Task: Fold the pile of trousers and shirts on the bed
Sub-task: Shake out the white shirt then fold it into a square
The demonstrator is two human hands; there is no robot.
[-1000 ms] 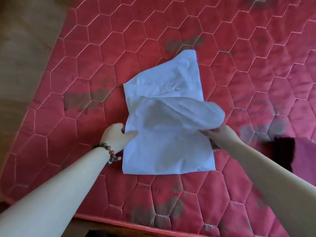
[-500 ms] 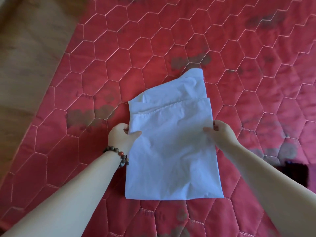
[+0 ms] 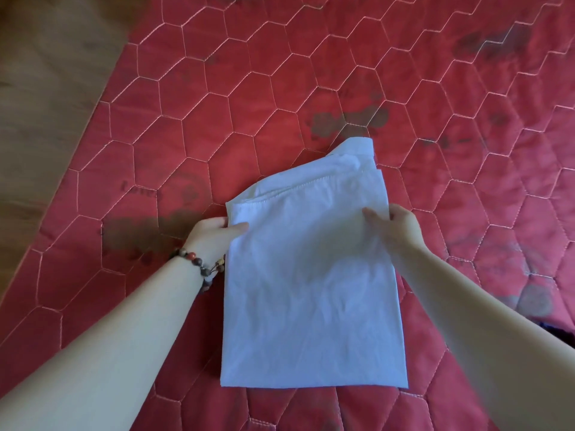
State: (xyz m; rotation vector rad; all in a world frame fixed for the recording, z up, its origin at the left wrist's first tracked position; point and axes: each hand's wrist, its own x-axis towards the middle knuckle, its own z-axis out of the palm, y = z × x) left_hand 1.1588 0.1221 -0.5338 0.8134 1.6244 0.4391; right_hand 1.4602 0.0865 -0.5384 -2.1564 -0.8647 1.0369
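A white shirt (image 3: 311, 290) lies folded into a tall rectangle on the red quilted mattress (image 3: 217, 104). Its top layer is doubled over, with a stitched hem running across near the far end and a collar corner sticking out beyond it. My left hand (image 3: 214, 236), with a bead bracelet on the wrist, pinches the shirt's left edge near the hem. On the right edge my right hand (image 3: 395, 227) pinches the cloth at about the same height.
Wooden floor (image 3: 46, 88) shows beyond the mattress's left edge. A dark item (image 3: 560, 334) peeks in at the right edge behind my right forearm. Dark stains mark the quilted surface around the shirt.
The raised upper flap has been laid down flat over the shirt. Both hands have stayed on its side edges, pinching the cloth near the hem.
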